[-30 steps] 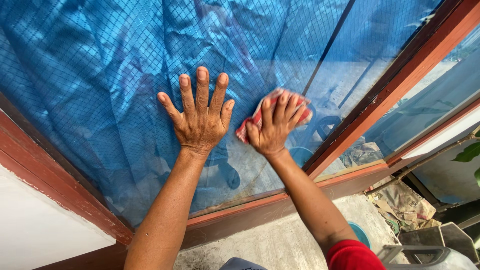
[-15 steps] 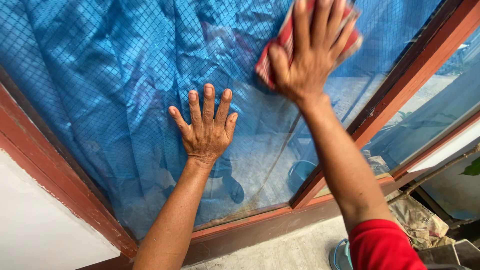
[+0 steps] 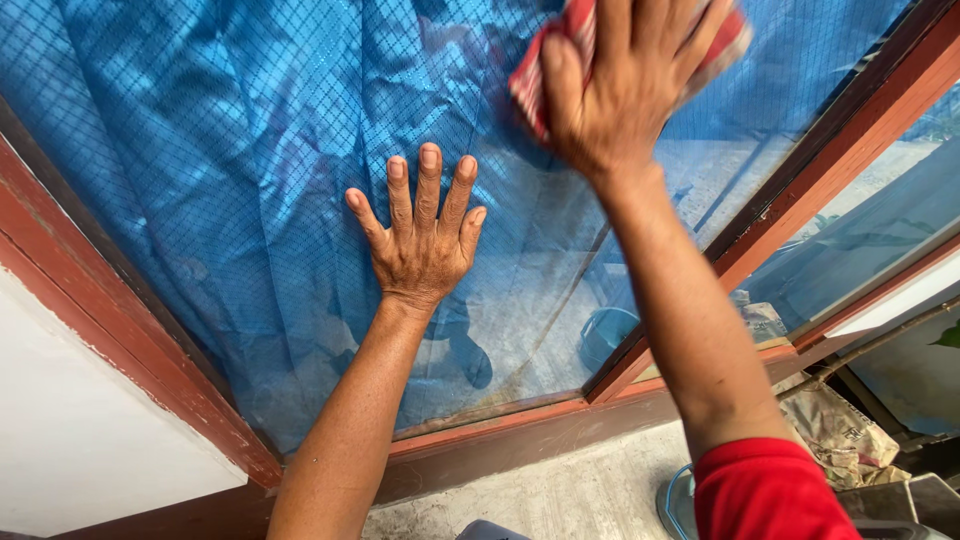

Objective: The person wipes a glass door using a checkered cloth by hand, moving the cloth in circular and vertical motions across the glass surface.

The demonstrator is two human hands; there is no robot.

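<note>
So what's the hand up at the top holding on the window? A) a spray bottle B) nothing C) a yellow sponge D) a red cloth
D: the right hand presses a red cloth against the window glass, while the left hand lies flat and empty.

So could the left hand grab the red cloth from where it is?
Probably yes. The left hand lies flat on the glass just below the red cloth, nothing between them, though the right hand covers it.

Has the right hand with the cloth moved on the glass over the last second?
Yes. The right hand with the red cloth has gone up the pane, from beside the left hand to well above it, away from the bottom frame rail.
</note>
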